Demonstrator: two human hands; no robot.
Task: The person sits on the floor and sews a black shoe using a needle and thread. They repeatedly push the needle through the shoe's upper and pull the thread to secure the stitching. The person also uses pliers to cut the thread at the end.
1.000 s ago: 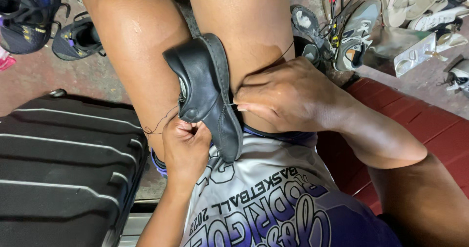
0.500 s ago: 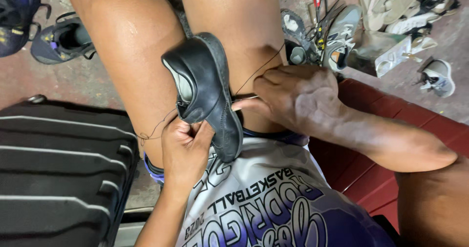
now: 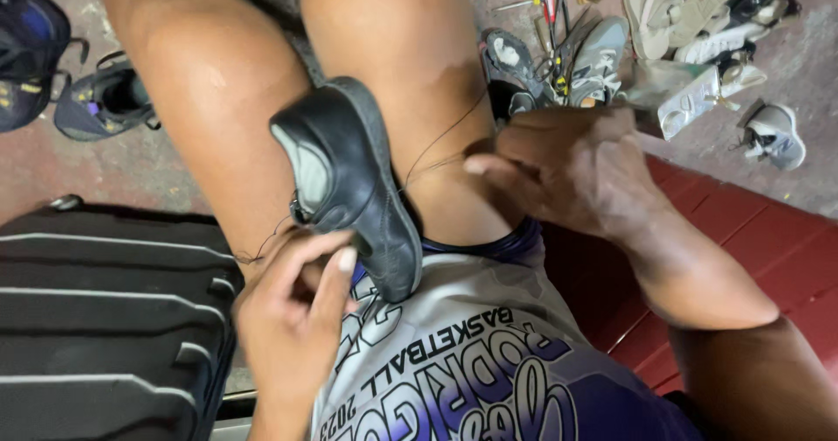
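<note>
1. A black suitcase (image 3: 96,319) lies closed on the floor by my left knee; its contents are hidden.
2. The black shoe (image 3: 349,179) is between my thighs, sole edge up. My left hand (image 3: 292,306) pinches thread at its heel.
3. My right hand (image 3: 567,166) has pulled farther right, its grip closed on the thin thread (image 3: 436,149).
4. The needle is too small to see.

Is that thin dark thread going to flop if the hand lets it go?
Probably yes. The thin dark thread runs in a line from the black leather shoe to the right hand, seemingly pulled taut. By the left hand it curls loosely, so it looks limp.
</note>
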